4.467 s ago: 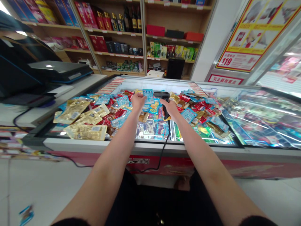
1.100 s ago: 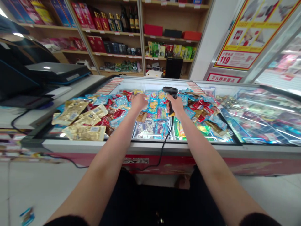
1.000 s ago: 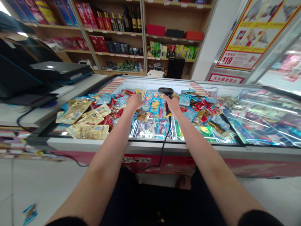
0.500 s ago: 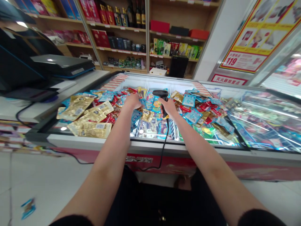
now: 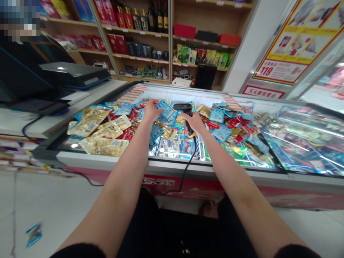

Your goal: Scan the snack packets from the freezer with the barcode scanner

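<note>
**Blue packet pinched beside a handheld scanner over a snack-filled freezer**

Take the scanner (image 5: pixel 183 107) as the centre of a clock face laid over the view. The right hand (image 5: pixel 195 122) is wrapped round its grip, fingers closed, with the black head pointing towards nine o'clock. Just off that head, at nine o'clock, the left hand (image 5: pixel 152 111) pinches a blue packet (image 5: pixel 166 109) by its edge, held tilted above the others. The packet carries printing too small to read.

A black cord (image 5: pixel 185 172) drops towards six o'clock, over the white rim of the freezer (image 5: pixel 172 165). Shiny gold packets (image 5: pixel 103 147) overlap at eight o'clock, some showing pale label patches that cannot be read. A mixed heap (image 5: pixel 221 132) of blue, red and gold packets lies between three and four.

At two o'clock, a yellow and red poster (image 5: pixel 298 39) reads "119" in large red figures. Nearly at three, a red-bordered sign (image 5: pixel 264 92) reads "灭火器放置点". White lettering (image 5: pixel 158 182) on the freezer's red front, at seven, is blurred. Shelves (image 5: pixel 209 21) of bottles, boxes and bags stand from eleven to one; their brands are illegible. Another blue packet (image 5: pixel 34 234) lies on the floor at eight.
</note>
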`<state>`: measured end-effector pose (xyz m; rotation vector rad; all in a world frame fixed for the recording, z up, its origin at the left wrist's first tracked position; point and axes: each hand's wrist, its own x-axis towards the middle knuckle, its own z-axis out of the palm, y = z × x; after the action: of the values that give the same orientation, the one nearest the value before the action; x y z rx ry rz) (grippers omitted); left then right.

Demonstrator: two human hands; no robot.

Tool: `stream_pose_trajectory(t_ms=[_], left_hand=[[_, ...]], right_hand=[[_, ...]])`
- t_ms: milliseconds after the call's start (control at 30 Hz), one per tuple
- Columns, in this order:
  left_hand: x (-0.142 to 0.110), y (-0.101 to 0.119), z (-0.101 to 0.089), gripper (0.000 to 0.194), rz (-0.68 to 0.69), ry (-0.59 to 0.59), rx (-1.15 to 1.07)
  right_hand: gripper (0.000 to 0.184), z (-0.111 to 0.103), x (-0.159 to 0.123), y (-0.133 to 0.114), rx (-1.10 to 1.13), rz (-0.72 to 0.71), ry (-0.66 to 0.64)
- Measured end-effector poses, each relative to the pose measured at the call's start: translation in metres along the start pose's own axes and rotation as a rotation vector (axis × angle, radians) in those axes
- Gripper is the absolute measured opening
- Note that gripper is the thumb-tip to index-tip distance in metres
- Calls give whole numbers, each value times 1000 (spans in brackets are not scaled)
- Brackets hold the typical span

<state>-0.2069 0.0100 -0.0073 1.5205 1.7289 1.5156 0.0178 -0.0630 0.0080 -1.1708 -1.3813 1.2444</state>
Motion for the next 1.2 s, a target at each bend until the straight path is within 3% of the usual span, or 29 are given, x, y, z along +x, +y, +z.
stream_pose_trajectory(t_ms=[167,467,1200], left_hand=[[5,-5,2,44,-52,45,-125],[4,1,8,30,-32,20,-338],[2,3,9,30,10,13,-309]], right_hand=[[40,-6,-1,-2,-52,-13,-47],[37,-10,-2,1,-156,-59,-112],[32,-16,4,11,-210,-67,-155]])
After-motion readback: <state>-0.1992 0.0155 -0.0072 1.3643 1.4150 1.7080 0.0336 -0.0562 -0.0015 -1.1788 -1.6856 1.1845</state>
